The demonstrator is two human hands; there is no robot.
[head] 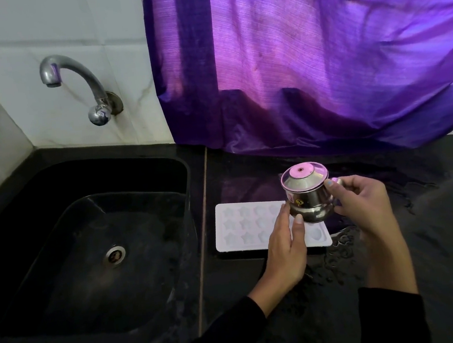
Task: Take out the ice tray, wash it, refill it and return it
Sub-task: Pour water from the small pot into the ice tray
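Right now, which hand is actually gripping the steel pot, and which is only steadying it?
The right hand grips the steel pot, fingers curled around its side over the ice tray. The left hand only touches it, fingers straight against its lower side.

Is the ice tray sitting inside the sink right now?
No, the ice tray lies flat on the black counter, to the right of the sink.

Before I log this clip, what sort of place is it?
Most likely a home kitchen: a black sink under a wall tap, a wet dark counter holding an ice tray, and a purple curtain behind.
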